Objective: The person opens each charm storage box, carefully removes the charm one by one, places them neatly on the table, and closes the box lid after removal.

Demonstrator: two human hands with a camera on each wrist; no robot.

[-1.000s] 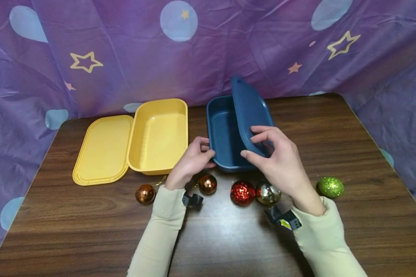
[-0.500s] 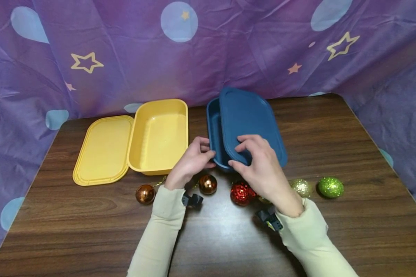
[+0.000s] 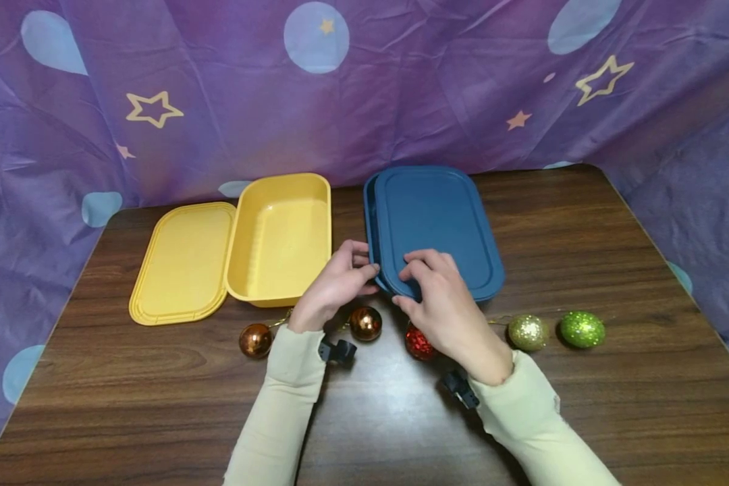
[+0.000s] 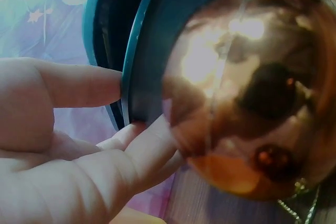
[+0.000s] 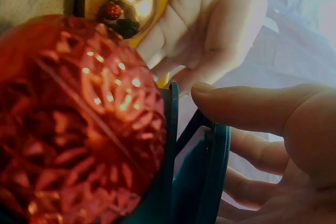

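Note:
In the head view, a blue plastic box (image 3: 372, 219) stands at the back of the table, mostly hidden by its blue lid (image 3: 440, 212). The lid lies over the top, shifted right, so a narrow strip of the box shows along the left. My left hand (image 3: 334, 280) grips the box's near left corner, thumb at the rim (image 4: 126, 85). With thumb and fingers, my right hand (image 3: 452, 317) pinches the lid's near left corner. The right wrist view shows a gap between lid edge (image 5: 220, 166) and box rim.
An uncovered yellow box (image 3: 279, 243) and its yellow lid (image 3: 185, 263) lie to the left. Along the front sit copper baubles (image 3: 365, 324), a red bauble (image 3: 419, 343), a gold glitter bauble (image 3: 527, 332) and a green one (image 3: 582, 329). A purple curtain (image 3: 364, 121) hangs behind.
The blue lid has swung down from a steep tilt to lie nearly flat over the blue box. My right hand has moved left and nearer with it; my left hand has stayed put.

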